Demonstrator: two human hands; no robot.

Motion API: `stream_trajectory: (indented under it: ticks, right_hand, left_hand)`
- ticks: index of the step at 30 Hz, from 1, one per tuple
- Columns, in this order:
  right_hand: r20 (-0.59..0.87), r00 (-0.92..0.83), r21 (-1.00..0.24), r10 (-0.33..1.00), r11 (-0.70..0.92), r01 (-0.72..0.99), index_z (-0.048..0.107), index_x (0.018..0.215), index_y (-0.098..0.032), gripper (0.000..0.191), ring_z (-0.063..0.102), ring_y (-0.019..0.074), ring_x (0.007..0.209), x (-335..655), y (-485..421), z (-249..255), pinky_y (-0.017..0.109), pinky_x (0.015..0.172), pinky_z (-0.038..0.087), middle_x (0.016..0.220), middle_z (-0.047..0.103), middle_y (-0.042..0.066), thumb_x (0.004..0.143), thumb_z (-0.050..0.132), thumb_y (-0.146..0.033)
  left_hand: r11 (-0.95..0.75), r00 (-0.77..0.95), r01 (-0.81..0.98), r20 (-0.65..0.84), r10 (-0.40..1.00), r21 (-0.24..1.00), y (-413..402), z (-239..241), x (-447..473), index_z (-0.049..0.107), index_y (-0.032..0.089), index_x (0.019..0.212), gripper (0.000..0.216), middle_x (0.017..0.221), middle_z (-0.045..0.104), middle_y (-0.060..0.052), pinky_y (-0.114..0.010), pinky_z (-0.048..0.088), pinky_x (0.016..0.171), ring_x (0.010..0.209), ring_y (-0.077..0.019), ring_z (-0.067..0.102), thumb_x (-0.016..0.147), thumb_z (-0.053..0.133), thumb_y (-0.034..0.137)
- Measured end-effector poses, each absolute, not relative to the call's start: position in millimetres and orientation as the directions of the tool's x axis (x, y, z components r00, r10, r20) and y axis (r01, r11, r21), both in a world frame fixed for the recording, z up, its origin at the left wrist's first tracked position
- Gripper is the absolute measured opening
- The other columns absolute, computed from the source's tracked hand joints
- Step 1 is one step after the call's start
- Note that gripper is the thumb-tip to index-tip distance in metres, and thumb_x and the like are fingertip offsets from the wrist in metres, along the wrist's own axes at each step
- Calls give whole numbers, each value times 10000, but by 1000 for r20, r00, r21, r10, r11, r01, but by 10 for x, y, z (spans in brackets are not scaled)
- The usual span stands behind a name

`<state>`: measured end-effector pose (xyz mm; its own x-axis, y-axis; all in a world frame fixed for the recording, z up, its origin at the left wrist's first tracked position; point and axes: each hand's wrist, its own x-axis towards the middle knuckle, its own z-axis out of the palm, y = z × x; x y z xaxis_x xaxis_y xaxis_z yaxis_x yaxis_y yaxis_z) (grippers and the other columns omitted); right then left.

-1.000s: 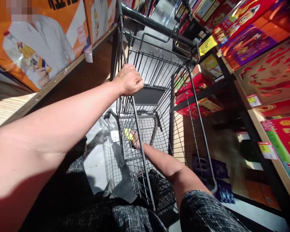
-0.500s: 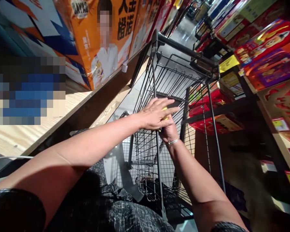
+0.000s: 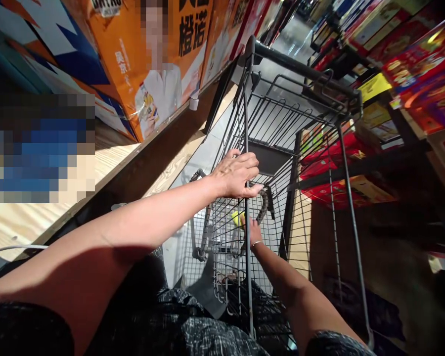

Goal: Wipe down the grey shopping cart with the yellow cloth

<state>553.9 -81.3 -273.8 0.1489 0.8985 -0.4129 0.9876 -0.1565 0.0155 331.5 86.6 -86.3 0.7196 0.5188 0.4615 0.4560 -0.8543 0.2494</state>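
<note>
A black wire shopping cart (image 3: 304, 123) stands in front of me in a store aisle. My left hand (image 3: 235, 174) rests on the cart's near left rim, fingers curled over the wire. My right hand (image 3: 252, 231) reaches deep inside the basket, closed around a small yellow object (image 3: 237, 217) that shows just past my fingers. A thin bracelet circles my right wrist. Through the wires I cannot make out what the yellow object is.
Orange printed display boards (image 3: 152, 74) line a low wooden ledge (image 3: 40, 217) on the left. Shelves of red and purple boxes (image 3: 411, 64) stand on the right, with red boxes (image 3: 333, 178) low down. The grey aisle floor (image 3: 292, 34) runs ahead beyond the cart.
My right hand has gone from the cart's rim down into the basket with the yellow object. My left hand shifted from spread fingers to curling over the rim.
</note>
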Motion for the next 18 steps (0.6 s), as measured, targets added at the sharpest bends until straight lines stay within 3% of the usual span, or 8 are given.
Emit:
stream_trajectory:
  ticks: [4,8,11,15,18]
  right_hand:
    - [-425,253,227,869,-168,959,586,1351,-279,603,476,361,1197,6078,-778,-2571,570,908,406,1462,439,175,866,269,-114]
    - [-370,277,427,887,-102,899,649,1256,-265,543,396,332,1226,6433,-602,-2052,524,917,370,1463,409,143,899,269,-112]
    - [-249,289,560,924,-106,822,637,1272,-197,494,372,338,1200,6582,-394,-1557,487,867,373,1508,344,150,949,264,-167]
    - [-50,336,608,940,-238,758,561,1360,-178,495,356,337,1172,6645,-244,-1152,469,848,373,1560,267,148,986,238,-216]
    - [-147,355,575,923,-213,790,544,1372,-164,496,320,333,1215,6544,-296,-1270,475,888,362,1571,234,154,983,236,-181]
  left_hand:
    - [-860,716,455,480,507,230,931,-876,3333,653,195,888,341,1200,656,-64,-461,305,987,1234,-248,503,898,500,500]
    - [-863,703,443,502,503,243,976,-884,3326,617,211,833,325,1177,665,-55,-469,311,970,1221,-237,521,884,511,515]
    - [-871,702,418,517,490,257,1016,-913,3315,613,211,807,325,1167,664,-49,-479,304,976,1208,-259,530,873,503,510]
    - [-873,694,408,530,486,266,1070,-952,3285,631,210,814,331,1184,656,-50,-492,298,991,1216,-287,519,874,472,495]
    - [-873,693,409,532,486,265,1098,-948,3246,633,215,795,349,1176,656,-48,-503,295,991,1217,-285,514,877,456,505]
